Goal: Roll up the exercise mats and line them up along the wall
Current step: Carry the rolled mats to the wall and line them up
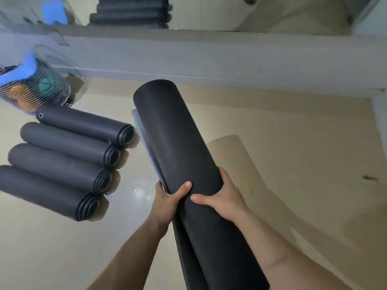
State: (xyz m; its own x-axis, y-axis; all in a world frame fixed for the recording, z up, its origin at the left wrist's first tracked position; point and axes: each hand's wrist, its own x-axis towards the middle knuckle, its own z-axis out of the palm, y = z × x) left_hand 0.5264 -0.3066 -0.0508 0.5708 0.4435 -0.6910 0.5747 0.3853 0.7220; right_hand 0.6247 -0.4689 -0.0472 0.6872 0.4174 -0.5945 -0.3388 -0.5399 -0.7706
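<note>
Hands grip one rolled black mat (180,147) held up off the floor (282,143), its far end tilted away toward the wall (209,57). The left hand (167,200) wraps the roll's left side, its fingers (184,188) curled tight over the loose outer flap, thumb across the top. The right hand (224,198) clasps the right side just beside the left one, thumb pressed on the roll close to the other thumb. Well to the left of the fingers, four more rolled mats (62,162) lie side by side on the floor, touching one another, their open spiral ends facing the hands. Beyond them, up left of the fingers, stands a mesh basket (31,88) with blue and orange things inside, blurred.
</note>
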